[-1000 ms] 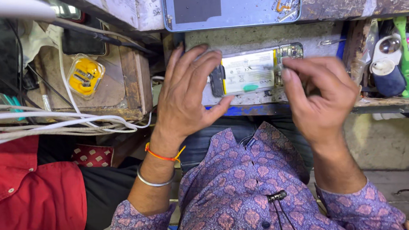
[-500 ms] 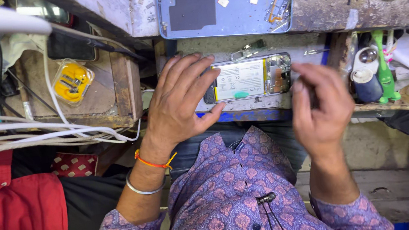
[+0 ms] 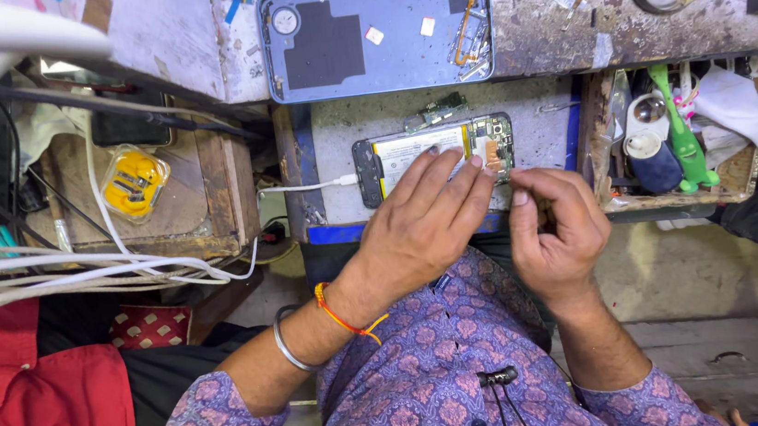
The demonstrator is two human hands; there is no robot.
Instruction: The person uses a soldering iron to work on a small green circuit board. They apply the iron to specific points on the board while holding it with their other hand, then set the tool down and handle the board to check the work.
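Bare left hand [image 3: 422, 227] lies flat, fingers spread on the opened phone [image 3: 434, 157] on the small shelf [image 3: 533, 133]; right hand [image 3: 555, 228] is curled, fingertips pinched beside the phone's right edge, contents unclear. Tool tray [image 3: 608, 140] crowds right.

Phone repair workshop, opened phone [image 3: 434, 157], detached back cover [image 3: 378, 37], scarred workbench [image 3: 557, 38], tool tray [image 3: 669, 143]

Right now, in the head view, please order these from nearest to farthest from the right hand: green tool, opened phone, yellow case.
1. Opened phone: just above-left of the right hand.
2. Green tool: in the tray to the right.
3. Yellow case: far left, on the wooden box.
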